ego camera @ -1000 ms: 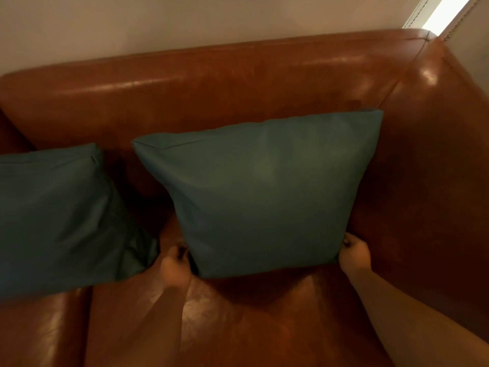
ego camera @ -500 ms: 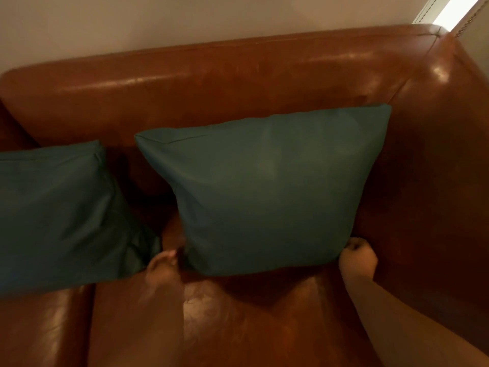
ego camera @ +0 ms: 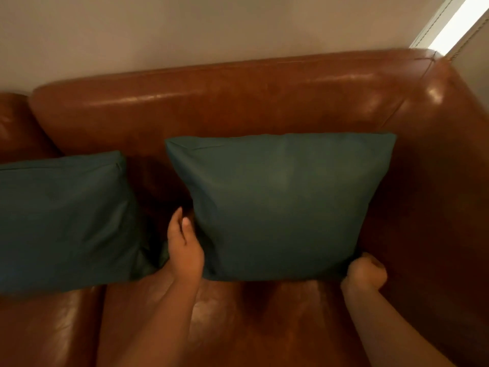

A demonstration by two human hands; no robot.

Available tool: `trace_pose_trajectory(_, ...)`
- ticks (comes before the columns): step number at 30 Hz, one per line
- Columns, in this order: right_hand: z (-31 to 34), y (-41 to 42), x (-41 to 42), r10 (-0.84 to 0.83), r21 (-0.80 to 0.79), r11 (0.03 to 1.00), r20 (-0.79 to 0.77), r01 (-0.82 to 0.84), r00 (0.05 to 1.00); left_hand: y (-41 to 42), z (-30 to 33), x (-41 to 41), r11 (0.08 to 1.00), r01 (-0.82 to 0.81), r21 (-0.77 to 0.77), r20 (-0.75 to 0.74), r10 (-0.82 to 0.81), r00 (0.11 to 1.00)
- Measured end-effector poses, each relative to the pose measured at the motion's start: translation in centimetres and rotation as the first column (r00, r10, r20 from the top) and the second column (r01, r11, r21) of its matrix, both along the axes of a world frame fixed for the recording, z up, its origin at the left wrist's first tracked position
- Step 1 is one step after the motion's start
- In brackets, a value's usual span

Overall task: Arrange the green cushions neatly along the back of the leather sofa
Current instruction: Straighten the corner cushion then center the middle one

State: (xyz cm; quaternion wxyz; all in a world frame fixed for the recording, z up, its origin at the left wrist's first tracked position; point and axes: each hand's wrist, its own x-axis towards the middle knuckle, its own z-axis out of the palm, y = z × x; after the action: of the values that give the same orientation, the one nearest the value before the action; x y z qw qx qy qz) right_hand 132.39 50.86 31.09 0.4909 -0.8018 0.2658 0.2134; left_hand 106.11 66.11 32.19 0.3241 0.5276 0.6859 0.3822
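Leather sofa: we note the left hand has slid up the right cushion's left edge, fingers straight; right hand grips its lower corner. Left cushion leans upright; placement nearly settled.

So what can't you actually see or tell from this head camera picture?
- Left cushion: its left part is cut off by the picture's edge.
- Right hand: fingertips tucked under the right cushion, so the grip is partly hidden.
- Left hand: contact with that cushion's edge is unclear in shadow.
- Sofa: its left end and front lie outside the frame.
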Motion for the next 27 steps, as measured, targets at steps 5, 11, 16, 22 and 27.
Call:
trace_pose_trajectory(5, 3.1, 1.6, -2.8, 0.625, -0.232, 0.69, 0.67, -0.686, 0.402, -2.1, 5.2, 4.6, 0.839, 0.439, 0.321, -0.464, -0.265, 0.845)
trace_pose_trajectory(11, 3.3, 5.9, -2.3, 0.85, -0.66, 0.442, 0.525, -0.607, 0.048, -0.8, 3.5, 7.4, 0.839, 0.538, 0.078, -0.769, -0.293, 0.568)
trace_pose_trajectory(16, 2.9, 6.5, 1.9, 0.872, -0.703, 0.436, 0.484, -0.562, 0.071, 1.7, 3.2, 6.3, 0.905, 0.424, -0.032, -0.793, -0.282, 0.541)
trace_pose_trajectory(22, 6.6, 6.2, 6.9, 0.766, -0.553, 0.548, 0.633, -0.628, 0.111, 5.1, 7.5, 5.1, 0.923, 0.369, 0.105, -0.655, -0.215, 0.725)
trace_pose_trajectory(27, 7.9, 7.8, 4.1, 0.736, -0.866, 0.112, 0.401, -0.486, -0.545, 1.8, 8.4, 10.8, 0.484, 0.868, 0.109, -0.865, -0.384, 0.323)
